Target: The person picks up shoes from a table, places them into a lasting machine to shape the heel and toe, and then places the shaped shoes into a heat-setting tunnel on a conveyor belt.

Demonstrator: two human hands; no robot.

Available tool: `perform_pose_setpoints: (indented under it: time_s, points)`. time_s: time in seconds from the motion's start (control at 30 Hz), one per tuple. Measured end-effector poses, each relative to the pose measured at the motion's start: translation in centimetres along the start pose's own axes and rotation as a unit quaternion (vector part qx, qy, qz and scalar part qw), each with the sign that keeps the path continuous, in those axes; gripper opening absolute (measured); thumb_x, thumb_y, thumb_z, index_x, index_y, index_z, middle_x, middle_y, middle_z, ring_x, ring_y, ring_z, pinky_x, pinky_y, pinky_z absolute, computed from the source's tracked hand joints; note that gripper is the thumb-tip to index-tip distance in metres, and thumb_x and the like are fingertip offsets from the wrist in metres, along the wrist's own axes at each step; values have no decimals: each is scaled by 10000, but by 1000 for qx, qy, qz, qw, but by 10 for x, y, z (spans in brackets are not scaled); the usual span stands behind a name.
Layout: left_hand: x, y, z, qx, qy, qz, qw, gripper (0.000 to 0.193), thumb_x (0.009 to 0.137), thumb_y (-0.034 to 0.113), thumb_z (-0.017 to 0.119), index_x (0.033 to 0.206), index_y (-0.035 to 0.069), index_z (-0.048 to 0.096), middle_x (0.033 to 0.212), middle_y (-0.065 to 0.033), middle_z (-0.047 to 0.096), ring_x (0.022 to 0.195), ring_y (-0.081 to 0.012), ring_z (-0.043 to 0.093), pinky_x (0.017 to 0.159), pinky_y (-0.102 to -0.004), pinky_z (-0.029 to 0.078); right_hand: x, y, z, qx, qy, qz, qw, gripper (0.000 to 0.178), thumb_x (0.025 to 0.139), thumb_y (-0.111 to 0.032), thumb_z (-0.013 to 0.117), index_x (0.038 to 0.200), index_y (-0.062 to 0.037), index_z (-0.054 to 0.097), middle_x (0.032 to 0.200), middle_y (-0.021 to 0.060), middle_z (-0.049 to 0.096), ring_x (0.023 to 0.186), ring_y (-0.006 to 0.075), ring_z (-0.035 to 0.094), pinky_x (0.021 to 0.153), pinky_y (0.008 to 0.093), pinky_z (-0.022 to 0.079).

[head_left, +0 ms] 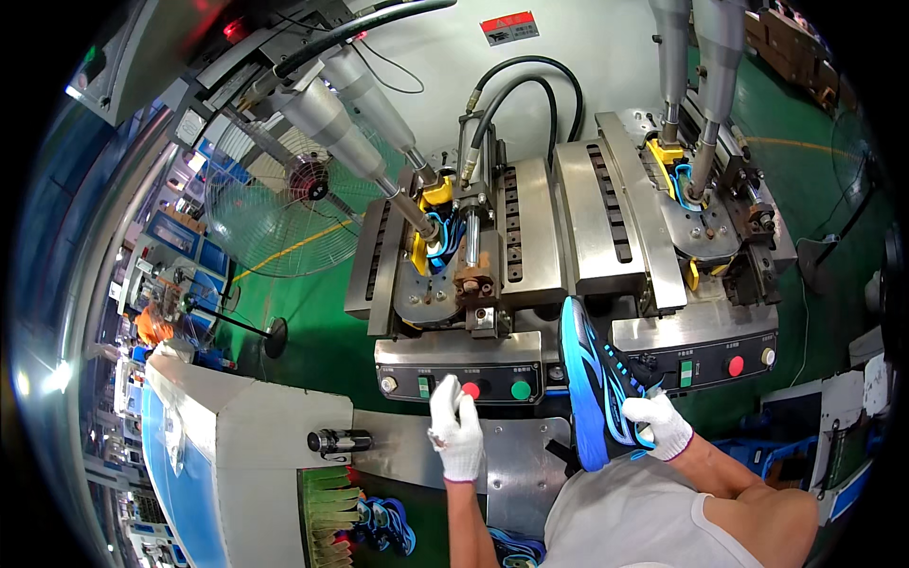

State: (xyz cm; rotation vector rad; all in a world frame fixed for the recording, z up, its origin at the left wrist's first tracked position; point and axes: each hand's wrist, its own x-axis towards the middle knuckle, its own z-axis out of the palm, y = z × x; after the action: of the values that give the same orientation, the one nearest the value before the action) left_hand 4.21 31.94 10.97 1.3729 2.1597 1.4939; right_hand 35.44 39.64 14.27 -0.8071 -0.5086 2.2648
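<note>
My right hand point(663, 426), in a white knit glove, is closed round the heel end of a blue and black sneaker point(597, 379). The sneaker is held on its side, toe away from me and blue sole to the left. Also gloved, my left hand point(457, 435) is raised with fingers apart and nothing in it. It is just in front of the left control panel point(407, 369), beside a red button point(471, 389) and a green button point(521, 389); I cannot tell whether it touches the panel. On the left station of the press, a blue and black shoe point(445, 248) sits under metal rods.
The right station holds another blue-trimmed shoe point(681, 183) under rods. Its control panel point(710, 366) has a red button. A black cylinder point(339, 441) lies on the metal shelf point(417, 445). More shoes point(386, 523) are low on the left. A caged fan point(308, 180) stands beyond the press.
</note>
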Motion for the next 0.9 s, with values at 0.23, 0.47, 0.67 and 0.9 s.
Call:
perform_pose_setpoints:
  time_s: [0.23,0.47,0.67,0.9]
  points:
    - [150,-1,13,205,-73,147,965,438,989,128,650,1402,15,559,1372,-201,613,1220,-333,628,1050,-408,494,15,-10,-8,-61,-15,-10,998,500,894,-28,683,1385,-11,587,1054,76,742,649,72,623,501,202,429]
    - [274,-106,97,263,-108,99,954,605,950,318,688,1446,24,507,1399,-230,571,1278,-417,570,1072,-484,455,15,-34,6,-115,-3,40,993,678,854,-17,691,1501,-18,490,1209,70,704,852,84,642,679,236,514]
    - [333,-127,171,386,-66,-19,920,862,886,460,730,1531,30,354,1496,-269,501,1296,-449,570,1065,-562,453,20,-44,15,-196,28,-46,979,763,806,-89,743,1513,9,473,1368,91,624,1159,163,608,1032,349,489]
    - [393,-79,134,368,-164,-56,914,734,854,471,745,1352,7,472,1295,-242,642,1199,-417,636,1040,-551,467,32,-49,27,-129,80,31,988,738,823,4,711,1516,4,457,1244,81,666,890,97,623,751,257,517]
